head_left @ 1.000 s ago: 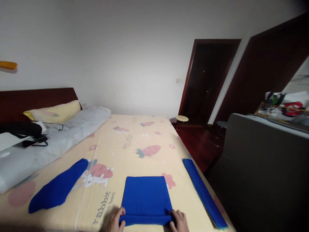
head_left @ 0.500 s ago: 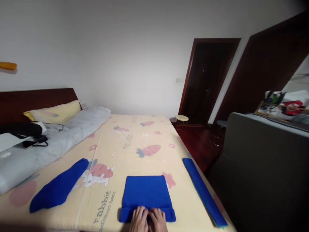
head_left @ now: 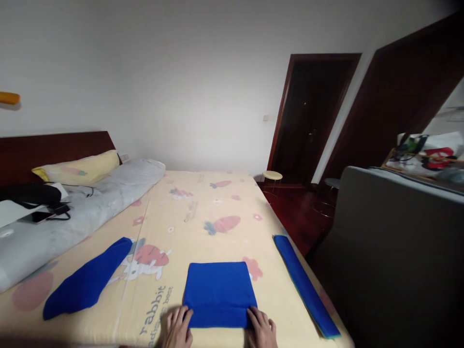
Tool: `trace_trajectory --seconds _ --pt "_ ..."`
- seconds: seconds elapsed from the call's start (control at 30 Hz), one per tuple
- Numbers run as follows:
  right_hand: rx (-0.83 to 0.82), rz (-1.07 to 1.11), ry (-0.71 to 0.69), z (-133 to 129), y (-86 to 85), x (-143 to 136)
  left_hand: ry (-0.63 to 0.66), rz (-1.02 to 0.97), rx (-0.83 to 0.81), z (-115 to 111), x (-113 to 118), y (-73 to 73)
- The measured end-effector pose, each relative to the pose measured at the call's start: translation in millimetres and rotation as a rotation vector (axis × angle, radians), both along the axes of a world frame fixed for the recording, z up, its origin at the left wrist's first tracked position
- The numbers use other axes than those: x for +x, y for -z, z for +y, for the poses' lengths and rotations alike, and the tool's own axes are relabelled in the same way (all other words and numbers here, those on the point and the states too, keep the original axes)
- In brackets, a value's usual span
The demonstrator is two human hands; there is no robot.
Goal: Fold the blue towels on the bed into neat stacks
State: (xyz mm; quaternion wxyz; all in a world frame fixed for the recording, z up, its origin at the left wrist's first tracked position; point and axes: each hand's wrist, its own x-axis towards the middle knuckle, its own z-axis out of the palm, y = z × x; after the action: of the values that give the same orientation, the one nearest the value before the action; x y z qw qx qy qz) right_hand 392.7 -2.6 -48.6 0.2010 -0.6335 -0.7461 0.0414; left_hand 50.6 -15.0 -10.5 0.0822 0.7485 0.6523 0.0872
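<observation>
A blue cloth (head_left: 219,290) lies flat as a rough square at the near edge of the bed, with a faint crease across its lower part. My left hand (head_left: 177,327) grips its near left corner, fingertips curled over the side edge. At the near right corner, my right hand (head_left: 261,328) holds the cloth the same way; both thumbs are mostly hidden. Off to the left lies a second blue cloth (head_left: 87,280), loose and unevenly bunched. A third blue cloth (head_left: 304,285), folded into a long narrow strip, rests along the bed's right edge.
The bed (head_left: 203,246) has a yellow printed sheet. A grey rolled quilt (head_left: 105,203), a yellow pillow (head_left: 79,169) and a phone (head_left: 41,216) are on its left. A round stool (head_left: 271,175) stands beyond the right edge, and a dark grey panel (head_left: 391,251) at the right.
My hands have moved apart from the middle of the cloth's near edge to its two near corners. The bulky band along that edge now lies flatter and in line with the sides.
</observation>
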Motion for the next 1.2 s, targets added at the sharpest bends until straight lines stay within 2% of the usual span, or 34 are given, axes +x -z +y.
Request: trace_trajectory --seconds 0.07,0.23,0.3,0.4,0.47,0.57,0.67,0.73,0.8,0.9,0.97,1.07,1.13,1.2 --pt "-0.029 0.007 -0.028 5 -2.6 -18 0.019 -0.007 0.011 4 16 -0.1" --pt "-0.108 0.083 -0.264 11 -6.1 -78 0.209 -0.05 0.03 13 76 12.9" --pt "-0.135 0.089 -0.296 11 -5.5 -90 0.22 -0.05 -0.011 14 88 16.2" --pt "-0.117 0.053 -0.302 12 -4.7 -79 0.228 -0.037 -0.082 15 79 10.3" --pt "-0.095 0.038 -0.262 12 -6.0 -56 0.192 -0.024 -0.105 14 59 0.7" --pt "-0.12 0.034 -0.145 12 -10.4 -18 0.073 0.0 -0.127 10 25 -13.0" --pt "-0.153 0.013 -0.087 11 -12.0 1 0.035 0.026 -0.095 6 7 -15.9" --pt "-0.133 -0.009 -0.066 11 -9.3 -3 0.009 0.058 -0.044 5 9 -10.4" --pt "-0.1 -0.02 -0.07 11 -4.5 -20 0.005 0.073 -0.017 6 24 -0.8" --pt "-0.126 0.011 -0.222 14 0.4 -58 0.155 0.029 -0.074 11 58 12.2" --pt "-0.167 0.058 -0.316 17 -2.1 -79 0.224 -0.005 -0.126 16 79 14.0" --pt "-0.216 0.097 -0.351 23 -16.4 -88 0.24 -0.045 -0.205 23 87 1.4" --pt "-0.255 0.074 -0.332 28 -29.2 -76 0.237 -0.06 -0.249 26 74 -14.5" --pt "-0.265 0.039 -0.265 32 -39.7 -54 0.172 -0.052 -0.253 25 53 -31.4"
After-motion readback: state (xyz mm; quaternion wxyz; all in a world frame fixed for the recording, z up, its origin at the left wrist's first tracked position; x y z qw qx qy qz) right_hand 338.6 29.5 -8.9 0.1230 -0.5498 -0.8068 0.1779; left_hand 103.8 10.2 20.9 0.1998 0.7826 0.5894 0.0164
